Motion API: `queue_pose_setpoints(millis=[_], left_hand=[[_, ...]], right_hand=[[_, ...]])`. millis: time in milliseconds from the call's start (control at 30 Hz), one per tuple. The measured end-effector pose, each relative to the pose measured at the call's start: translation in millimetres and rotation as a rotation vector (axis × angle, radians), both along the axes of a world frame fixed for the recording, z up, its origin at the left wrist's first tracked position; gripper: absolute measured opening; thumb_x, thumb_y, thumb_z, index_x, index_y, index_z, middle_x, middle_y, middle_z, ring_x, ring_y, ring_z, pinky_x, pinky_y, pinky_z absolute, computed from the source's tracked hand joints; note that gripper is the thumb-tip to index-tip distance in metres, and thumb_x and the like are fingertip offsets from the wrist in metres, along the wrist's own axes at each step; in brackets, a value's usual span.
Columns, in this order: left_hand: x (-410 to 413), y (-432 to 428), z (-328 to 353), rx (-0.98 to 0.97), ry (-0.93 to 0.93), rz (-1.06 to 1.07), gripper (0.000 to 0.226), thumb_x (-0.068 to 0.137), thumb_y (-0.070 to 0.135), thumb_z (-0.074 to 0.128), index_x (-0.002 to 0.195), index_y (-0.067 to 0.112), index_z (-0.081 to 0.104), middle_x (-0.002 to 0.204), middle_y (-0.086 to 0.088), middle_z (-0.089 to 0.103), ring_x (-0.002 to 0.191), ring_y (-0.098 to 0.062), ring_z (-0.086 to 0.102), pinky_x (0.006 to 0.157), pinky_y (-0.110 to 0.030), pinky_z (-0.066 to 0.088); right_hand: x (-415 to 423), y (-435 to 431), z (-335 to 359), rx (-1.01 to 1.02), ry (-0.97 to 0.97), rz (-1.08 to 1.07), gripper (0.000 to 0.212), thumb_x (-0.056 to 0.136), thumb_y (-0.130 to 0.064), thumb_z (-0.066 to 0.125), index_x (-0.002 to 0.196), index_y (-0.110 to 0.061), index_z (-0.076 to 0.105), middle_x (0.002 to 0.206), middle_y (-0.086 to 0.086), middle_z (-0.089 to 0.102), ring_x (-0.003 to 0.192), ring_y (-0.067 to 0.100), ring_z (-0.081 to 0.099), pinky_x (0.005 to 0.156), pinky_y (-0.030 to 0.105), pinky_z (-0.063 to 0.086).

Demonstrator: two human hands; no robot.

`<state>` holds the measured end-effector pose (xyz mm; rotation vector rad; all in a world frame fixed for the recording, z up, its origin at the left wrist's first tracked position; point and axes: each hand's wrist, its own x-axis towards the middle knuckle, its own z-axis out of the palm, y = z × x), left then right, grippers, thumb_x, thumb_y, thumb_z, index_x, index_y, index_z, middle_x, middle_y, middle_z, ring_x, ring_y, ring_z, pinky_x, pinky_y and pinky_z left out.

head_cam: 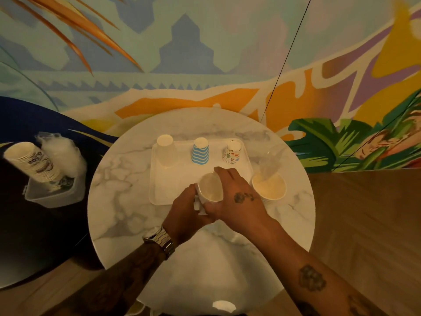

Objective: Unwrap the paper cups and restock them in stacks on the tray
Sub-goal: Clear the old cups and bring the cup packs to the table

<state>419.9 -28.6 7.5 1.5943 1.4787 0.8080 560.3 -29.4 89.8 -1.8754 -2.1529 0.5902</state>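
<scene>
A white tray [159, 192] lies on the round marble table [118, 201]. Three upside-down cup stacks stand along its far side: a plain white stack [165, 153], a blue-and-white wavy stack [200, 151] and a small printed stack [232, 152]. Over the tray's near edge both hands hold a white cup stack [210, 187], its open mouth facing up. My left hand [183, 213] grips its left side and my right hand [237, 199] wraps its right side. Another stack [268, 187] in clear plastic wrap stands right of the tray, mouth up.
On the dark seat to the left, a grey bin [54, 197] holds a tilted stack of printed cups [32, 163] and crumpled clear wrap [61, 153]. A painted wall stands right behind the table. A wooden surface [364, 224] lies to the right.
</scene>
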Motion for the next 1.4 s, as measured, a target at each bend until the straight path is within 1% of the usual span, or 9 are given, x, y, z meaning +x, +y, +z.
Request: queue_pose_setpoints(millis=[200,300,367,433,600,833,1033,1300,1400], left_hand=[[1,-1,13,-0.012,0.058,-0.112,0.069,0.060,0.040,0.086,0.117,0.028,0.050,0.112,0.015,0.058,0.102,-0.002,0.057,0.088,-0.022,0.049],[-7,1,11,-0.004,0.110,-0.146,0.076,0.056,0.056,0.083,0.120,0.025,0.059,0.125,0.015,0.056,0.114,-0.006,0.054,0.095,-0.034,0.049],[-23,2,16,-0.007,0.158,-0.146,0.092,0.059,0.053,0.084,0.137,0.023,0.045,0.141,0.011,0.045,0.124,-0.009,0.048,0.105,-0.031,0.042],[-44,4,24,-0.025,0.210,-0.125,0.094,0.066,0.045,0.084,0.143,0.023,0.034,0.141,0.008,0.044,0.123,-0.009,0.048,0.102,-0.022,0.040],[-126,7,35,-0.080,0.202,0.081,0.069,0.073,0.050,0.077,0.130,0.032,0.044,0.124,0.006,0.060,0.103,-0.006,0.059,0.085,-0.021,0.050],[-254,7,47,-0.176,0.044,0.545,0.045,0.082,0.029,0.073,0.122,0.020,0.054,0.110,0.003,0.062,0.100,-0.013,0.061,0.089,-0.029,0.052],[-345,22,11,-0.226,-0.037,0.868,0.039,0.083,0.025,0.072,0.119,0.019,0.057,0.109,0.000,0.066,0.097,-0.014,0.062,0.089,-0.032,0.052],[-434,57,-49,-0.363,0.083,0.893,0.051,0.087,0.019,0.068,0.134,0.020,0.048,0.133,-0.006,0.051,0.113,-0.020,0.056,0.088,-0.028,0.046],[-456,62,-73,-0.411,0.115,0.875,0.054,0.089,0.020,0.065,0.139,0.019,0.045,0.132,-0.006,0.054,0.100,-0.012,0.056,0.078,-0.020,0.047]], right_hand=[[-5,1,13,0.086,-0.070,0.040,0.083,0.081,-0.059,0.064,0.149,-0.027,0.031,0.147,-0.006,0.039,0.133,0.019,0.033,0.106,0.033,0.034],[-11,6,28,0.140,-0.040,0.066,0.076,0.082,-0.061,0.062,0.145,-0.028,0.037,0.148,-0.009,0.037,0.135,0.015,0.030,0.108,0.030,0.031],[-24,11,35,0.156,0.010,0.100,0.073,0.081,-0.060,0.063,0.144,-0.028,0.040,0.147,-0.010,0.039,0.134,0.013,0.031,0.107,0.028,0.031],[-41,18,39,0.167,0.081,0.126,0.069,0.082,-0.057,0.065,0.141,-0.028,0.044,0.144,-0.011,0.042,0.132,0.012,0.034,0.104,0.025,0.030],[-99,32,43,0.146,0.222,0.220,0.057,0.086,-0.053,0.065,0.136,-0.031,0.050,0.140,-0.011,0.048,0.126,0.011,0.045,0.104,0.027,0.036],[-209,61,24,-0.027,0.268,0.392,0.051,0.087,-0.053,0.064,0.132,-0.034,0.051,0.131,-0.011,0.056,0.110,0.010,0.056,0.098,0.036,0.050],[-302,99,2,-0.151,0.197,0.505,0.054,0.087,-0.049,0.065,0.134,-0.031,0.048,0.131,-0.004,0.056,0.111,0.015,0.057,0.096,0.036,0.049],[-406,157,-24,-0.141,0.084,0.586,0.062,0.086,-0.042,0.068,0.140,-0.026,0.042,0.137,0.001,0.050,0.121,0.021,0.052,0.091,0.031,0.043],[-438,177,-37,-0.110,0.056,0.597,0.066,0.086,-0.039,0.068,0.143,-0.025,0.037,0.142,0.003,0.044,0.126,0.024,0.048,0.096,0.036,0.042]])
